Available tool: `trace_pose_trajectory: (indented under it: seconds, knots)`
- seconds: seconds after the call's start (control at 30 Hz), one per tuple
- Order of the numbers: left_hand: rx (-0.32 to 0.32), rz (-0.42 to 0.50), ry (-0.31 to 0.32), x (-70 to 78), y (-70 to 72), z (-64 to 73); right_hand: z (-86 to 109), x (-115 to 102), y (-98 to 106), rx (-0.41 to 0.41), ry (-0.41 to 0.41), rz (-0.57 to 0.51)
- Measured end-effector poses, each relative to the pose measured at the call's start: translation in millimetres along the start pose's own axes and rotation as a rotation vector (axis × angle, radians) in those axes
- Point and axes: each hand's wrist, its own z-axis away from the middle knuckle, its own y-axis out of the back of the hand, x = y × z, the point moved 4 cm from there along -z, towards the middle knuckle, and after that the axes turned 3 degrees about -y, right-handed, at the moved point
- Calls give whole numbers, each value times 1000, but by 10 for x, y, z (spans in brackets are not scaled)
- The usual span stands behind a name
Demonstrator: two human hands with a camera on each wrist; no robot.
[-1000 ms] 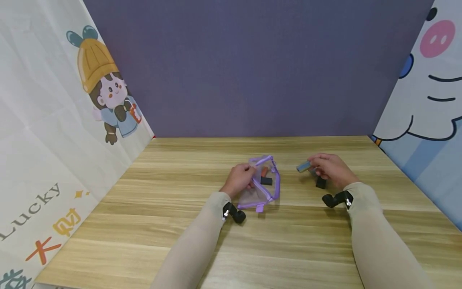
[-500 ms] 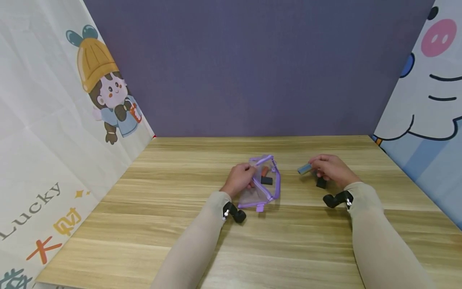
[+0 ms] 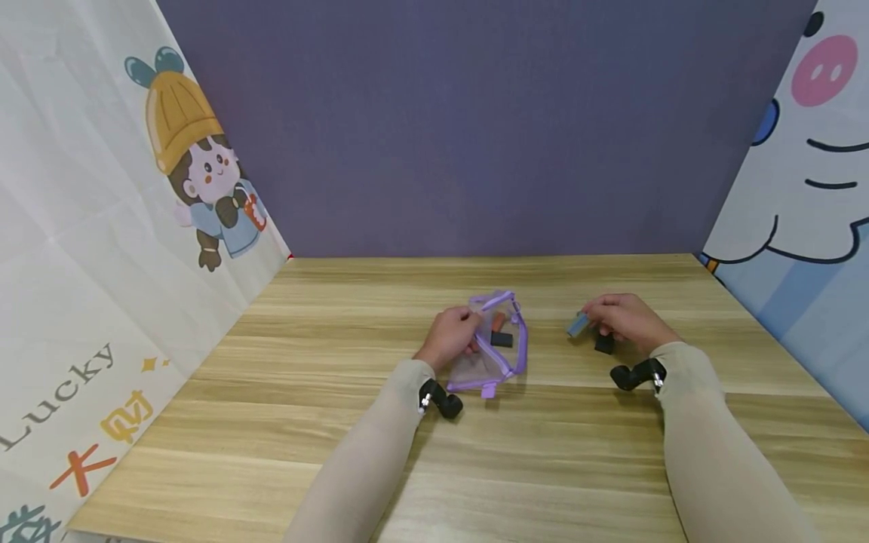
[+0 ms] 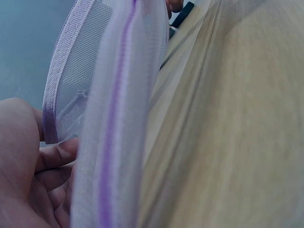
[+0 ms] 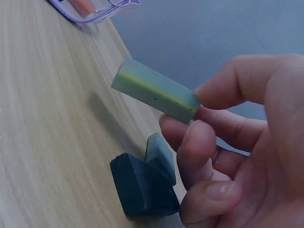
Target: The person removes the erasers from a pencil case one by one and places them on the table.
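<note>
In the head view my left hand (image 3: 451, 335) pinches the edge of a see-through mesh zip pouch (image 3: 468, 369) with purple trim. The left wrist view shows thumb and fingers at the lilac edge strip (image 4: 64, 61). Through the pouch's opening an orange block (image 3: 498, 321) and a black block (image 3: 502, 339) show. My right hand (image 3: 627, 320) holds a blue-green eraser (image 5: 154, 90) with a yellow stripe by one end, between thumb and fingers, raised above the table. Under that hand, a dark block (image 5: 142, 187) and a paler blue block (image 5: 160, 159) lie close together.
The wooden table (image 3: 543, 452) carries everything. A dark purple-grey panel (image 3: 434, 128) stands along its back edge. Printed cloths hang at the left (image 3: 75, 226) and right (image 3: 815, 211). Each wrist wears a small black camera mount.
The eraser in my right hand has turned from pointing left to pointing down and left, and that hand has shifted slightly down and right. My left hand and the pouch have stayed put.
</note>
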Motion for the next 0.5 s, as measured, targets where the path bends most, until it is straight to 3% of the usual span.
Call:
trace_pose_trajectory:
  seconds: [0.5]
  knots:
    - [0, -6, -15, 4, 1, -9, 16, -23, -3, -32, -29, 4]
